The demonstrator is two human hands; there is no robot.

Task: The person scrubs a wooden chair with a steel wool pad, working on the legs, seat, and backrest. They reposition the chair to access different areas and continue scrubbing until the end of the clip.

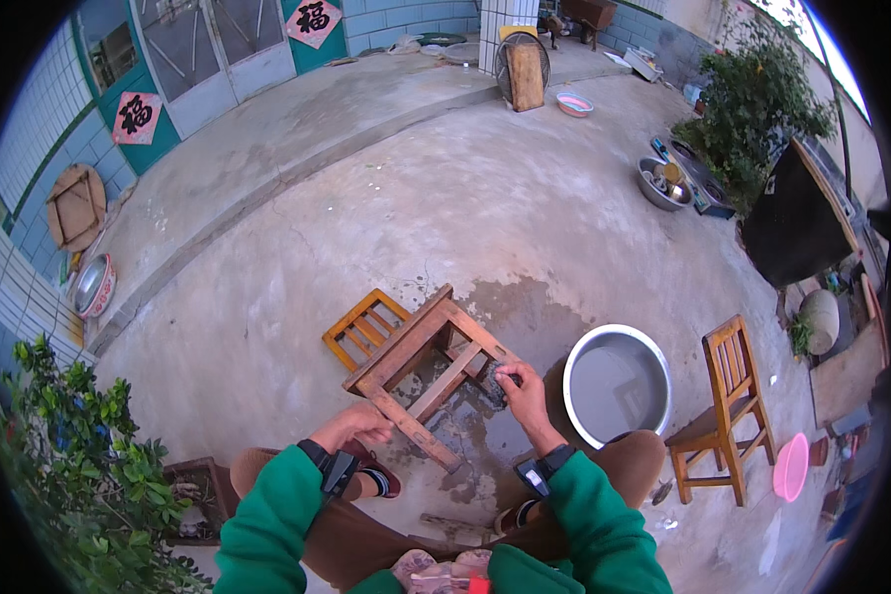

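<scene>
A small wooden stool [408,343] lies tipped on its side on wet concrete between my feet, its legs pointing towards me and to the right. My right hand [522,393] holds a dark grey scouring pad [494,384] against the stool's right-hand leg. Beside the near left leg is my left hand [360,425], its fingers curled; whether they grip the wood cannot be told. To the right of my right hand stands a wide metal basin [667,386] of cloudy water.
A wooden chair [729,416] and a pink basin [791,468] are at the right. Another slatted wooden chair back [367,327] shows behind the stool. Leafy shrubs [96,475] border the left. A concrete step [282,178] crosses behind. A metal bowl of utensils [650,194] sits farther off.
</scene>
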